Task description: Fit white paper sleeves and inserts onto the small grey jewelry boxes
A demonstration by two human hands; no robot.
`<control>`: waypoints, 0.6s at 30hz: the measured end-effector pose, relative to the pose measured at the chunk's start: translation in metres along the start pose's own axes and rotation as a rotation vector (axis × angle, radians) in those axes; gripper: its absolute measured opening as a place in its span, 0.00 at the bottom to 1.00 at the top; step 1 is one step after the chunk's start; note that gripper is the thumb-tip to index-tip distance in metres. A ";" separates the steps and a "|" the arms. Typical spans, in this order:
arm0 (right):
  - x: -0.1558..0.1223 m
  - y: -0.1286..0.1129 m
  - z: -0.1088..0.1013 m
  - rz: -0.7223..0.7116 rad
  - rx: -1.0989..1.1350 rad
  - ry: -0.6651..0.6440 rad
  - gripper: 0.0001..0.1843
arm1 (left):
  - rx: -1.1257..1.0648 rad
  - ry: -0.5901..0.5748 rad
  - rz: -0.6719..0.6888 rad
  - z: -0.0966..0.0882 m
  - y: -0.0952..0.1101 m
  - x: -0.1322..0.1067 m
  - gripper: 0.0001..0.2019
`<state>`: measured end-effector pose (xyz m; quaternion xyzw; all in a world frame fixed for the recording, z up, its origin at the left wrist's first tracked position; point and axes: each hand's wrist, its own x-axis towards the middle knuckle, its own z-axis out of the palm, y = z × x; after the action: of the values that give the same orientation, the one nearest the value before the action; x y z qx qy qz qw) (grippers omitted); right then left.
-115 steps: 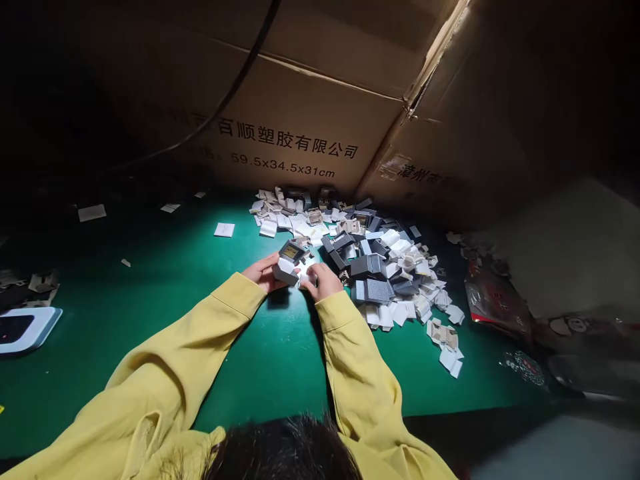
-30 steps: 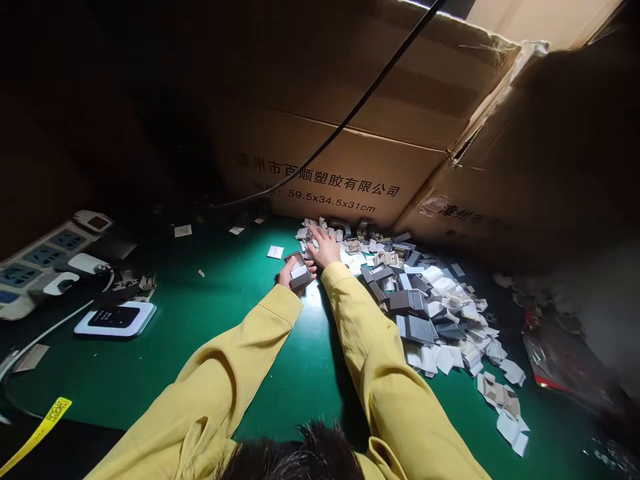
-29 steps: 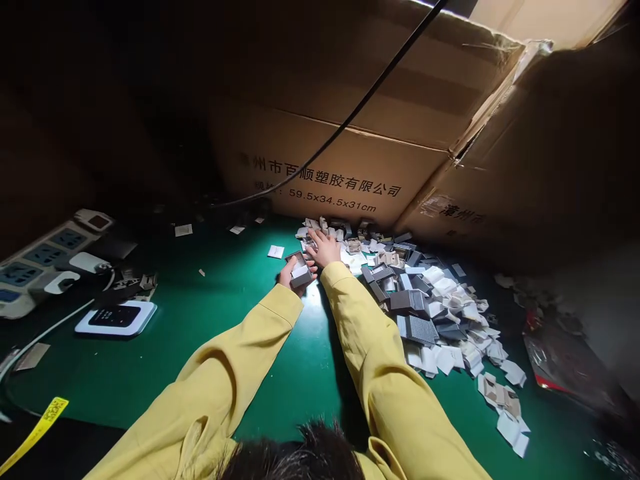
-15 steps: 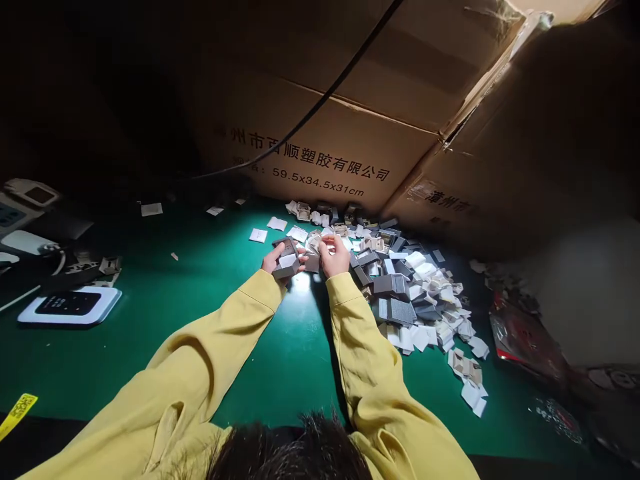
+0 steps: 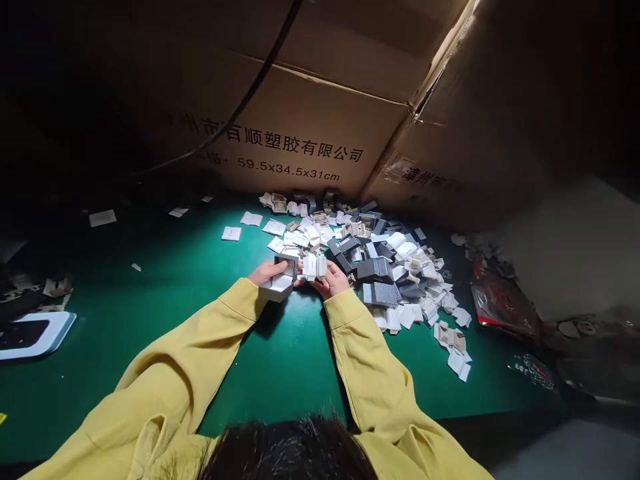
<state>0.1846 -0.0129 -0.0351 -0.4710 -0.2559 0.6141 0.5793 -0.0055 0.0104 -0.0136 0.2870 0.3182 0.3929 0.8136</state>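
Both my arms in yellow sleeves reach over a green table. My left hand is closed around a small grey box with a pale inside, its lid standing up. My right hand pinches a small white folded card insert right beside the box. Just beyond and to the right of my hands lies a heap of several grey boxes and white card inserts.
Large cardboard cartons with printed lettering wall off the back, with a black cable hanging across them. A white-rimmed flat device lies at the left edge. Loose white cards are scattered left. A red-and-dark plastic bag lies at the right.
My right hand reached into the far side of the heap, took a white insert and drew back next to the box. My left hand kept the box, and the view swung rightward.
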 end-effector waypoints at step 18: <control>0.001 0.000 -0.009 -0.458 -0.434 0.097 0.22 | 0.244 0.159 0.101 -0.004 0.014 0.001 0.23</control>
<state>0.1922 -0.0140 -0.0396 -0.5425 -0.4525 0.3757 0.5998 -0.0145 0.0195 -0.0064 0.3674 0.4122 0.4132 0.7241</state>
